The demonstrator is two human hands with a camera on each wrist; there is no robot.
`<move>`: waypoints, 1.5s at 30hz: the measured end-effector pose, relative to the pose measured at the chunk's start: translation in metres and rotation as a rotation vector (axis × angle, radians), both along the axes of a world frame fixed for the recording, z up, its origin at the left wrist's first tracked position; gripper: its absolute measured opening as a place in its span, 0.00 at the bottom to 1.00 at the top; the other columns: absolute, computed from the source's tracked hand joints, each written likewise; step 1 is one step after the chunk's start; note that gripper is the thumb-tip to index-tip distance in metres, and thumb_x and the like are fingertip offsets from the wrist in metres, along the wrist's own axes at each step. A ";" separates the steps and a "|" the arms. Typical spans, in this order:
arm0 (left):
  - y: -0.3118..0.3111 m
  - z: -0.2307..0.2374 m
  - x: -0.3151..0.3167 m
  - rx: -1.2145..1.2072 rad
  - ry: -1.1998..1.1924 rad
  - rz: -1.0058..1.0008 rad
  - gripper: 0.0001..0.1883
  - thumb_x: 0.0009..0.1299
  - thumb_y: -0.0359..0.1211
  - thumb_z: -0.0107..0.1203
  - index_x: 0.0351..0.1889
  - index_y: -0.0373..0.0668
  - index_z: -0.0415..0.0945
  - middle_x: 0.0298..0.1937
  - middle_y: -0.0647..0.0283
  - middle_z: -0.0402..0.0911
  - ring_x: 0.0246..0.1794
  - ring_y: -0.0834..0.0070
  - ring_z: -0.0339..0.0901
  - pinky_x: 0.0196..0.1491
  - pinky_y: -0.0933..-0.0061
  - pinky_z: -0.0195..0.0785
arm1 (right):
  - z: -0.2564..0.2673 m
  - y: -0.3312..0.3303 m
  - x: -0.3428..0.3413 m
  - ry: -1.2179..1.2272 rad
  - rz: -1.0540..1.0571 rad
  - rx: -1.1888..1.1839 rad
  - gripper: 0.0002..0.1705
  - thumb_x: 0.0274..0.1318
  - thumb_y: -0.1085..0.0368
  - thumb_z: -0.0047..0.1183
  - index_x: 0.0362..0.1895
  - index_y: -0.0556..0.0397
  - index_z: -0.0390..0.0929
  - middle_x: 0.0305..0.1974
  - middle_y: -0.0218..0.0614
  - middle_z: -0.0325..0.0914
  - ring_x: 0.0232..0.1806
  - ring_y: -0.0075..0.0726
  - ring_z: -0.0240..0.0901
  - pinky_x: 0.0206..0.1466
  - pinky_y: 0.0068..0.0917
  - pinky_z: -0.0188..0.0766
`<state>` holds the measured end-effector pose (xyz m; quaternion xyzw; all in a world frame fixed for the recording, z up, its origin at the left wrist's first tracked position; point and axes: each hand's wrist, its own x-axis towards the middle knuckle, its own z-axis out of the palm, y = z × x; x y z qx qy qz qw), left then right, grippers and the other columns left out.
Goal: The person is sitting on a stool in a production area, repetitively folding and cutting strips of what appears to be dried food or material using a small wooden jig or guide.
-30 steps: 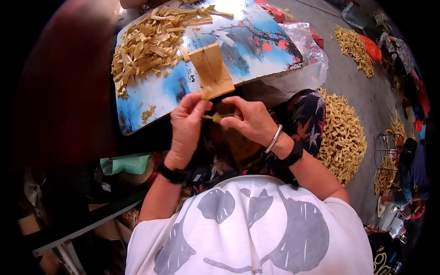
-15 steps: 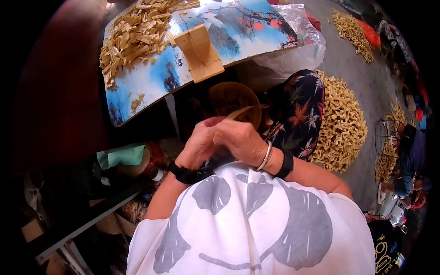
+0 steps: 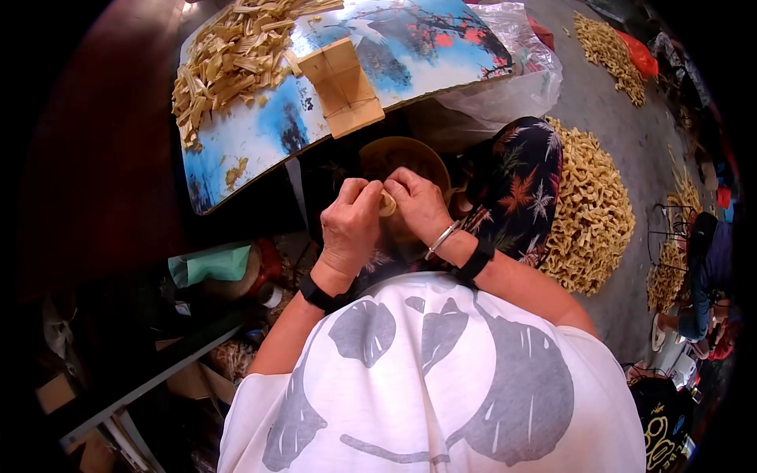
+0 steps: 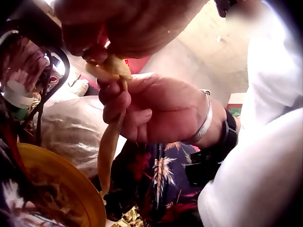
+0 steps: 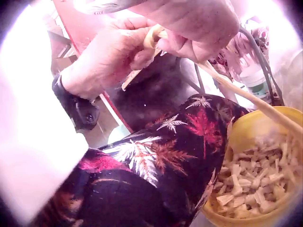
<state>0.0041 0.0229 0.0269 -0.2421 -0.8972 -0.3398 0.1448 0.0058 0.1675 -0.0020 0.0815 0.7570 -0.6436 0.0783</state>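
Observation:
My left hand (image 3: 344,232) and right hand (image 3: 422,206) meet above my lap. Between them they pinch a pale yellow, flat strip (image 4: 109,153). Near the fingertips the strip bends into a small loop (image 5: 152,37), which overlaps both hands in the wrist views. A long tail of it hangs below the right hand's fingers in the left wrist view. Beneath the hands sits a yellow bowl (image 5: 258,221) holding many short pieces of similar material. In the head view the hands hide part of that bowl.
Ahead is a painted tabletop (image 3: 260,169) with a heap of yellow strips (image 3: 229,67) and a wooden angled block (image 3: 343,87) at its near edge. On the floor to the right lies a large pile of knotted pieces (image 3: 587,209). A clear plastic bag (image 3: 505,98) hangs beside the table.
The hands came from the table edge by the wooden block back towards my body, then slightly forward over the bowl. The strip is now looped between the fingers.

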 end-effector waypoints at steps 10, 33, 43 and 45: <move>-0.005 -0.012 -0.006 0.168 -0.038 -0.018 0.11 0.65 0.18 0.53 0.43 0.37 0.80 0.35 0.55 0.77 0.31 0.61 0.79 0.34 0.72 0.73 | 0.010 0.018 0.001 -0.385 0.216 -0.735 0.12 0.70 0.56 0.48 0.44 0.48 0.78 0.38 0.21 0.77 0.40 0.16 0.73 0.41 0.18 0.71; -0.009 -0.013 -0.001 1.244 -0.955 -0.007 0.14 0.71 0.27 0.58 0.53 0.38 0.73 0.47 0.61 0.80 0.44 0.76 0.79 0.49 0.75 0.73 | 0.022 -0.003 0.000 0.245 0.045 0.153 0.06 0.64 0.67 0.50 0.37 0.56 0.76 0.31 0.44 0.79 0.33 0.51 0.77 0.35 0.36 0.72; -0.009 -0.018 -0.011 1.166 -0.916 -0.018 0.12 0.72 0.28 0.56 0.52 0.38 0.73 0.46 0.65 0.81 0.45 0.80 0.78 0.52 0.77 0.71 | 0.039 0.010 -0.020 0.499 0.025 0.350 0.08 0.58 0.64 0.57 0.40 0.53 0.80 0.36 0.42 0.78 0.37 0.50 0.77 0.40 0.36 0.74; -0.006 -0.011 -0.008 1.193 -0.953 -0.076 0.12 0.70 0.26 0.55 0.51 0.36 0.74 0.44 0.66 0.81 0.45 0.80 0.78 0.54 0.78 0.69 | 0.039 0.014 -0.030 0.480 0.041 0.222 0.08 0.58 0.64 0.57 0.39 0.54 0.80 0.36 0.42 0.77 0.37 0.49 0.77 0.40 0.36 0.74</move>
